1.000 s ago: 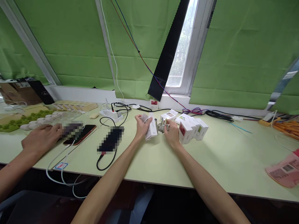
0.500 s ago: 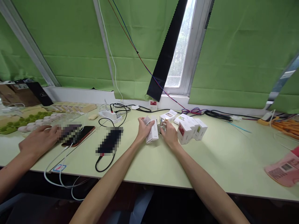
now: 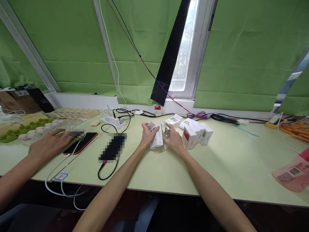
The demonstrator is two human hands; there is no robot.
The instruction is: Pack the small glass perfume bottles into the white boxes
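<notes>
White and narrow, the small carton (image 3: pixel 157 139) stands tilted on the pale green counter (image 3: pixel 217 167), with the left hand (image 3: pixel 147 135) clenched around it. Just beside it, the right hand (image 3: pixel 174 139) grasps a small silvery bottle (image 3: pixel 166 131) near boxed cartons (image 3: pixel 196 134).

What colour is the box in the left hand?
White, with small dark print; the head view shows the box gripped by the left hand.
</notes>
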